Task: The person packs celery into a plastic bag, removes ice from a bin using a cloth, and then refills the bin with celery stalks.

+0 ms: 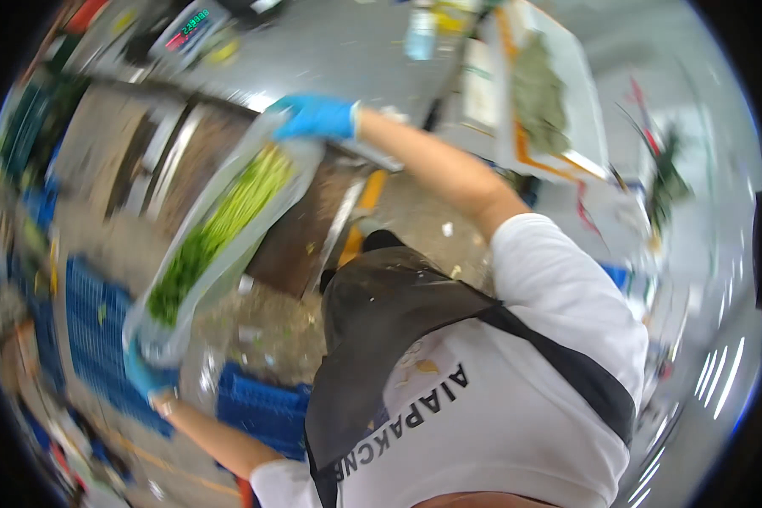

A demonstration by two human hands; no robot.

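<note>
A long clear plastic bag (254,257) spans the space between my two hands, in front of and to the left of my body. Inside it lies a bunch of leafy green vegetables (228,219), pale stalks towards the upper right and dark leaves towards the lower left. My right hand (314,117), in a blue glove, holds the stalk end of the bag. At the leaf end, my left hand (143,374) grips the bag's lower corner, also gloved in blue. The left fingers are partly hidden by the plastic, and motion blurs the view.
A lit digital scale (190,28) stands on the metal table (330,47) at top left. White foam boxes (578,82) sit at upper right. Blue plastic crates (101,330) stand at left, another blue crate (260,406) nearer me. Scraps litter the floor (273,336).
</note>
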